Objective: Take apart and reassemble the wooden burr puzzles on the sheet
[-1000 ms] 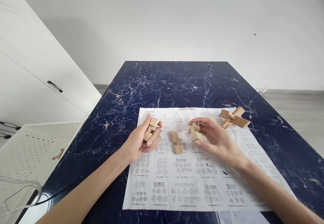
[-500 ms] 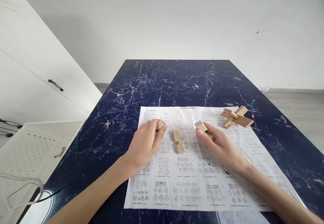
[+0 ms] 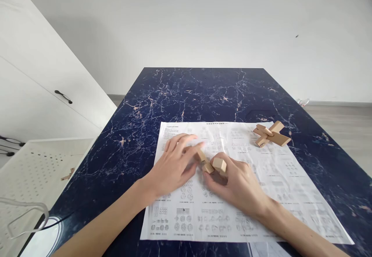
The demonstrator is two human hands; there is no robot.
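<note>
My right hand (image 3: 235, 181) grips a light wooden puzzle piece (image 3: 219, 165), its square end facing up. Touching its thumb is a notched wooden piece (image 3: 208, 168) low over the printed sheet (image 3: 261, 226). My left hand (image 3: 174, 168) comes in from the other side, with some fingers stretched out and slightly blurred. Between its thumb and index finger wood (image 3: 200, 156) shows, partly covered by the fingers. Where one piece ends and another begins is hard to make out. An assembled cross of wooden pieces (image 3: 271, 133) rests on the sheet's far right corner.
The sheet lies on a dark blue marbled table (image 3: 186, 94). A white perforated bin (image 3: 31, 171) with a small wooden piece (image 3: 68, 175) stands at the left, near a white cabinet (image 3: 58, 75). A pale wall (image 3: 203, 20) rises behind the table.
Both hands have moved inward and meet around the notched piece that lay between them. The left hand's outer fingers have straightened. The wooden cross stays put.
</note>
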